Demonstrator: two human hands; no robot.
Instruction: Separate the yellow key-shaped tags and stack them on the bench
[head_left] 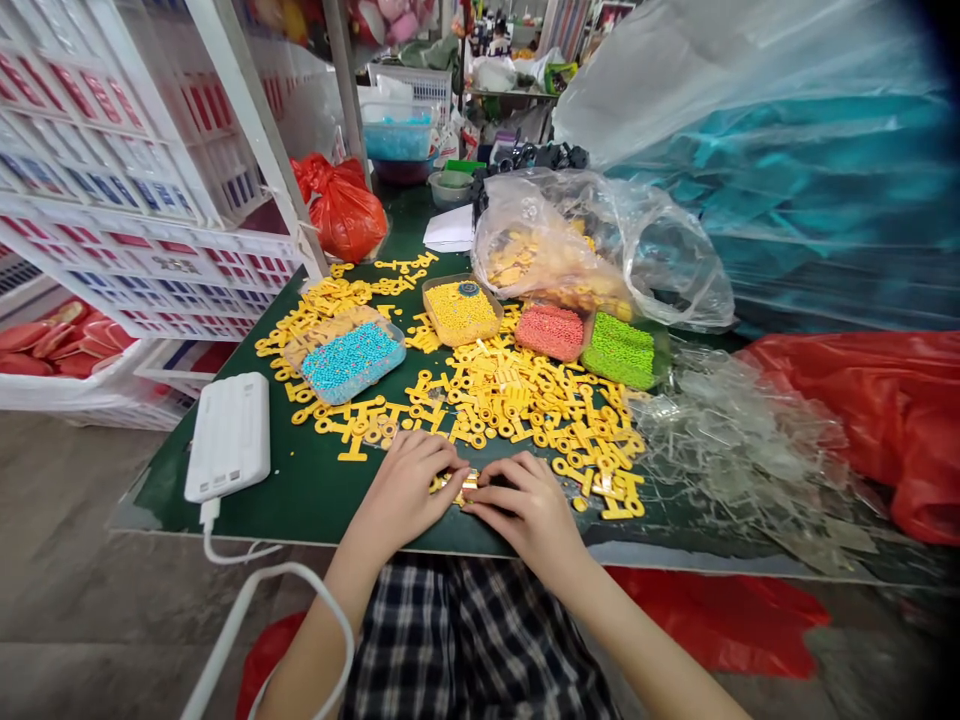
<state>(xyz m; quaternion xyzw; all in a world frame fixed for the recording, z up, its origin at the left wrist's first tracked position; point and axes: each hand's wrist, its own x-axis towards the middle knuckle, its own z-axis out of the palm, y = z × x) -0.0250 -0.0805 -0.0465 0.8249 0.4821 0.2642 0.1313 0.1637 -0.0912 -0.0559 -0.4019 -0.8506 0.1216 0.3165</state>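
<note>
Near the table's front edge, my left hand (409, 485) and my right hand (525, 500) meet over a small yellow plastic piece (468, 487) with a shiny surface. Fingers of both hands are pinched on it from either side and partly cover it. Just beyond lies a heap of yellow plastic pieces (517, 390) with ring ends and crossbars. Around the heap stand small clear trays of tiny beads: blue beads (352, 360), yellow beads (459, 310), pink beads (551, 330) and green beads (619, 348). A dark round thing (469, 288) rests on the yellow beads.
A white power bank (229, 437) with a cable lies at the left. Crumpled clear plastic scraps (742, 440) spread at the right, by a red bag (870, 420). Behind are an open clear bag (540, 240) of yellow pieces and a tied red bag (345, 210). White crates (150, 260) stand left.
</note>
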